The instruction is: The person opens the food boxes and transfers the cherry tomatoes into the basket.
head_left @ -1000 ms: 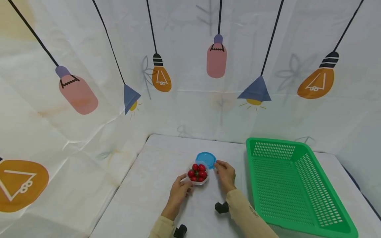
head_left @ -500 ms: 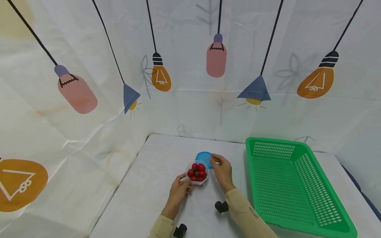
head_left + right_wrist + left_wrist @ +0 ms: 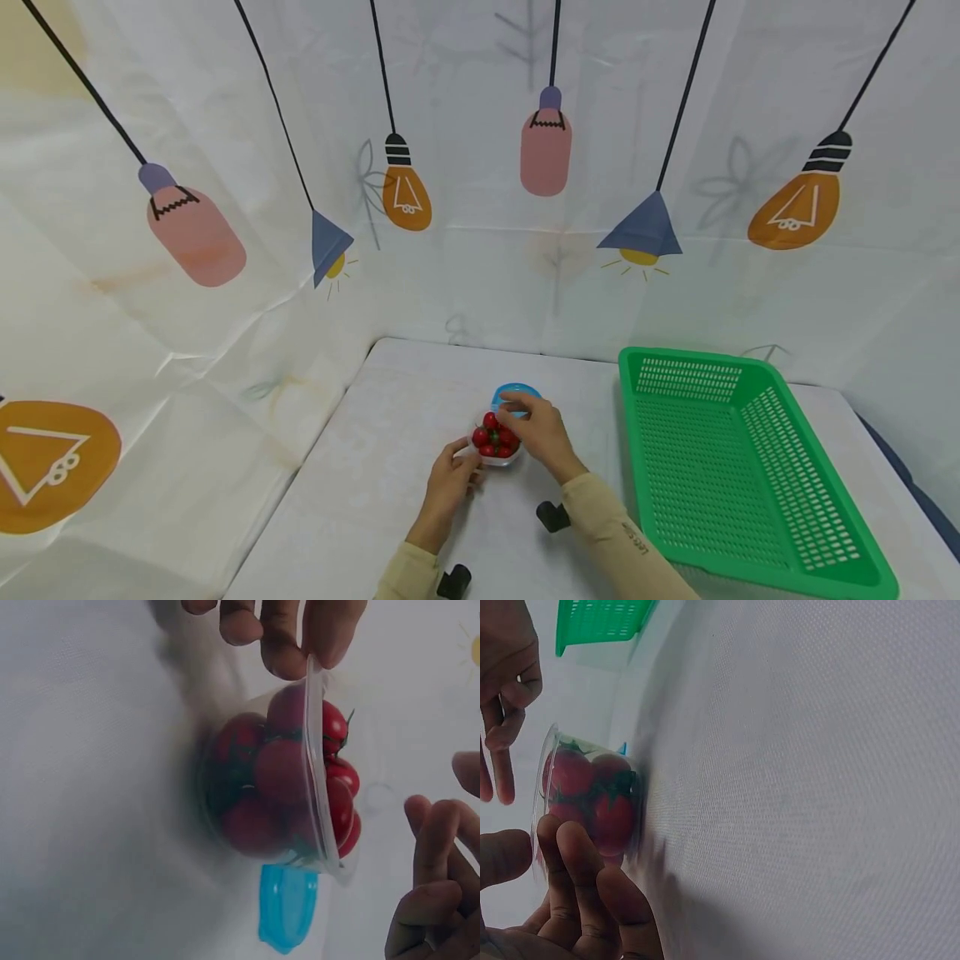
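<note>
A clear plastic tub (image 3: 321, 802) filled with red cherry tomatoes (image 3: 341, 814) with green stems stands upright on the white table. My left hand (image 3: 452, 483) pinches its rim on the near left side, thumb over the edge and fingers against the outer wall. Above the tub's right side hovers my right hand (image 3: 543, 432), fingers loosely bent, apart from the tomatoes in the right wrist view. Behind the tub lies a blue lid (image 3: 513, 389), partly covered by the right hand in the head view.
A large green perforated basket (image 3: 720, 467) sits to the right on the table (image 3: 360, 467). Beyond the table's back edge hangs a white sheet (image 3: 480, 275) printed with lamps. Black camera mounts (image 3: 553, 517) stick out from both wrists.
My right hand has moved left, from the blue lid's right edge across the lid to above the tomatoes. The left hand keeps its hold on the tub, which has stayed put.
</note>
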### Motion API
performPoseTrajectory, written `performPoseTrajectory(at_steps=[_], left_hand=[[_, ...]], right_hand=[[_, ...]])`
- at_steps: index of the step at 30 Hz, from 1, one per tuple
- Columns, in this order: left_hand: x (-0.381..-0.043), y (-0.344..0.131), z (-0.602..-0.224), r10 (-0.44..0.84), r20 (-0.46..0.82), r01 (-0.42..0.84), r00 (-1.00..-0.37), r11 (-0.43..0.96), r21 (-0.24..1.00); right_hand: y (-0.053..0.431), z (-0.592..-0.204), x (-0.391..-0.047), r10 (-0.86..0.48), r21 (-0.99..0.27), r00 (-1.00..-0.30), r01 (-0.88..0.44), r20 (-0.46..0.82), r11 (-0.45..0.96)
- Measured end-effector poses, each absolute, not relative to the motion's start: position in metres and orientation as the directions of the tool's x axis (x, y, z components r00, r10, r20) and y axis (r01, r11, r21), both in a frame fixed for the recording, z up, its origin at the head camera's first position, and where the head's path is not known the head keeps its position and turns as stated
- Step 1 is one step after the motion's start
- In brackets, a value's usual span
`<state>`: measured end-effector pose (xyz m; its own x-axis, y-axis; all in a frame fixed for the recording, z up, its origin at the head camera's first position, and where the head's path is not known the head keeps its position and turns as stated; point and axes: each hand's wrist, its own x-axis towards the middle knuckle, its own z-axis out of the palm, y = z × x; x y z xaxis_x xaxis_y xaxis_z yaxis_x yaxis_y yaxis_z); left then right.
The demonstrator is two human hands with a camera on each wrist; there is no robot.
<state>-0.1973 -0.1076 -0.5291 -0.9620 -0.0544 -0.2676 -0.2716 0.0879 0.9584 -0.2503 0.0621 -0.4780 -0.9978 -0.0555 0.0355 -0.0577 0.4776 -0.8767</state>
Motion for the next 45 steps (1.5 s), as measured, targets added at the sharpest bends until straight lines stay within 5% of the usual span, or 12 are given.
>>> performPoseTrajectory(at_steps=[12,45], left_hand=[[-0.196,-0.108,-0.529,-0.051,-0.252,-0.255,-0.966,0.078,0.964],[-0.197,-0.110,-0.532,-0.042,-0.247,-0.250,-0.968,0.082,0.965]], right_hand=[[0.046,-0.475,-0.240,-0.231,-0.767,-0.973,-0.129,-0.025,0.628],[0.027,-0.486,-0.242,-0.173,-0.627,-0.985,-0.140,0.008,0.767]])
